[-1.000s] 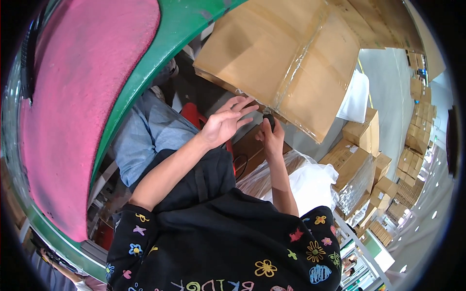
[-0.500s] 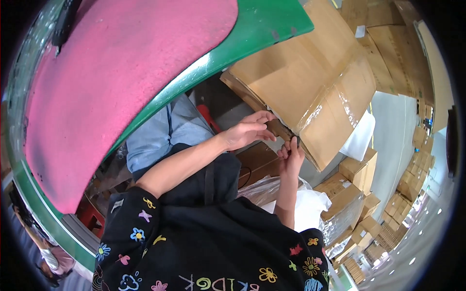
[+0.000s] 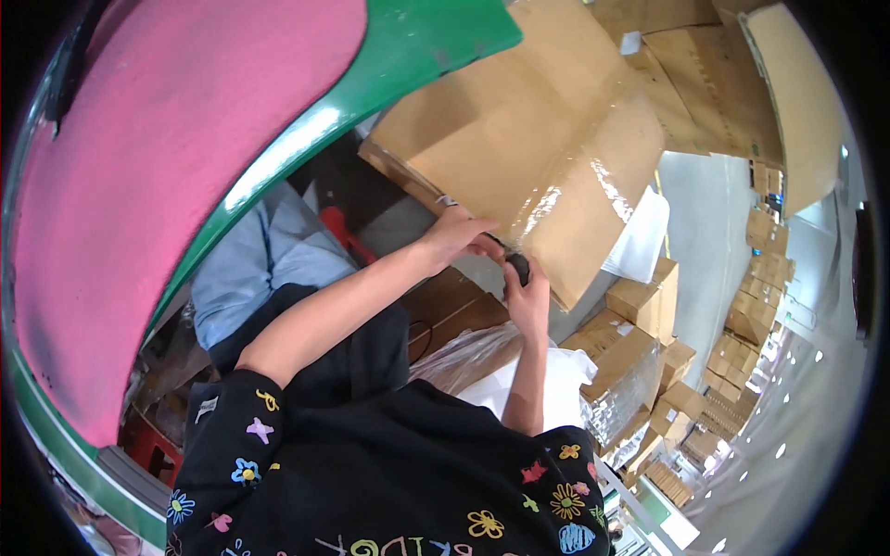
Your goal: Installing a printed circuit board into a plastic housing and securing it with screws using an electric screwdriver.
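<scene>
A large taped cardboard box [image 3: 491, 120] stands in front of me, its near corner close to both hands. My left hand [image 3: 456, 239] is at the box's near edge with its fingers curled inward; what they pinch is hidden. Just to its right, my right hand [image 3: 527, 301] is closed round a small, dark, rounded object [image 3: 519, 269], whose kind I cannot make out. The two hands nearly meet beside the box corner.
To the left curves a green-edged table [image 3: 278, 157] with a pink mat [image 3: 176, 176]. White sheeting [image 3: 565, 371] and clear plastic wrap [image 3: 464, 357] lie near my right forearm. Smaller cardboard boxes [image 3: 640, 296] stand at the right, and a red stool part [image 3: 345, 233] shows below the table.
The view has shifted, so the scene sits further left. My hands have come closer together. The dark rounded object now shows clearly in my right hand, and my left fingers have curled in.
</scene>
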{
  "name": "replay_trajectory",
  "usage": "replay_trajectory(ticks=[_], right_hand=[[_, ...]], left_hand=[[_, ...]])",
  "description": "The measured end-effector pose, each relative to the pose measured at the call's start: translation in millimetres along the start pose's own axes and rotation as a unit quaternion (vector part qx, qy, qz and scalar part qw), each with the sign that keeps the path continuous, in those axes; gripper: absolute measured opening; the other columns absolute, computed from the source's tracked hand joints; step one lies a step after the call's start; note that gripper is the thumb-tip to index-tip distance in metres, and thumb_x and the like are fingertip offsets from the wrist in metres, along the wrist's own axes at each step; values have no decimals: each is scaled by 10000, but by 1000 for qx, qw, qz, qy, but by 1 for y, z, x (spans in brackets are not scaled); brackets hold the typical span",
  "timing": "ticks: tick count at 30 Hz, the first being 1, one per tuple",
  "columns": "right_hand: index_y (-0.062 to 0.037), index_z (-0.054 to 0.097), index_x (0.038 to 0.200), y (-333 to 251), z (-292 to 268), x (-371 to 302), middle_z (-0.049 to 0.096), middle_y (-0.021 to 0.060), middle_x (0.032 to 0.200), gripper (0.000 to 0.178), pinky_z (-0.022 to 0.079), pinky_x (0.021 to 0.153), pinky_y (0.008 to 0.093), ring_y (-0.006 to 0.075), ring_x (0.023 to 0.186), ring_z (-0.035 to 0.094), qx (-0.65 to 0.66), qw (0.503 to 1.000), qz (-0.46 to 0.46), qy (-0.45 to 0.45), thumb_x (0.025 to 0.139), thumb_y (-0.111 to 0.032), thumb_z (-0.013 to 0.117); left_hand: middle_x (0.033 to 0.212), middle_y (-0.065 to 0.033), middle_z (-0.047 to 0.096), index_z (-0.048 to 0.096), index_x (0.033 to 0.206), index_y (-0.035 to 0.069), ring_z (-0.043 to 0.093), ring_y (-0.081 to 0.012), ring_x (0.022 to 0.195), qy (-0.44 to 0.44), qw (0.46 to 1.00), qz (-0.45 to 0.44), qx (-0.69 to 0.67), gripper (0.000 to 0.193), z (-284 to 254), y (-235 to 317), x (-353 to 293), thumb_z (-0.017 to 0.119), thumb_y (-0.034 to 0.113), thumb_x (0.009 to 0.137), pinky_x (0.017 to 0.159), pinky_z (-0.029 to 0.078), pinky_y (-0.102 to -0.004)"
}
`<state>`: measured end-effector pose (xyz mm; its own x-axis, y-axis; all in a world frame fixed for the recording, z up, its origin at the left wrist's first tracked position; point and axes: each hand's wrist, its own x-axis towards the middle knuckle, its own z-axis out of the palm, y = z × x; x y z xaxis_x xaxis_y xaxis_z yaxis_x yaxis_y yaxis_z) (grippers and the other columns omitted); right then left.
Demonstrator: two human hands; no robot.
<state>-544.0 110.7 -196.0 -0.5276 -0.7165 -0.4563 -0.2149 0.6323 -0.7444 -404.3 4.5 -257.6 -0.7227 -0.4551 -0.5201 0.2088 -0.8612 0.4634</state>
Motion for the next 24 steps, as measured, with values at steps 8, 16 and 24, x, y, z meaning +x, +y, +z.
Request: replay_trajectory(ticks=[8,16,24], right_hand=[[22,546,764,-26,-117,140,540,89,592,454,417,551,350,176,545,528,-153,982,-71,89,974,-364,435],[-22,584,918,-114,-129,323,662,185,825,311,514,714,404,339,810,656,-381,862,-230,242,875,-329,557],[-62,482,1126,-151,-126,417,624,267,1061,335,483,836,492,451,990,596,-412,863,-191,223,854,-200,622]], left_hand=[[798,-108,693,661,903,20,657,-248,680,-21,867,150,476,216,27,37,-6,558,200,843,613,495,-381],[873,-55,549,570,831,96,501,-220,906,170,496,388,758,195,-17,32,53,618,262,739,766,394,-352],[917,-70,545,572,850,115,497,-221,934,157,489,354,782,251,-16,35,46,638,315,714,762,400,-377]])
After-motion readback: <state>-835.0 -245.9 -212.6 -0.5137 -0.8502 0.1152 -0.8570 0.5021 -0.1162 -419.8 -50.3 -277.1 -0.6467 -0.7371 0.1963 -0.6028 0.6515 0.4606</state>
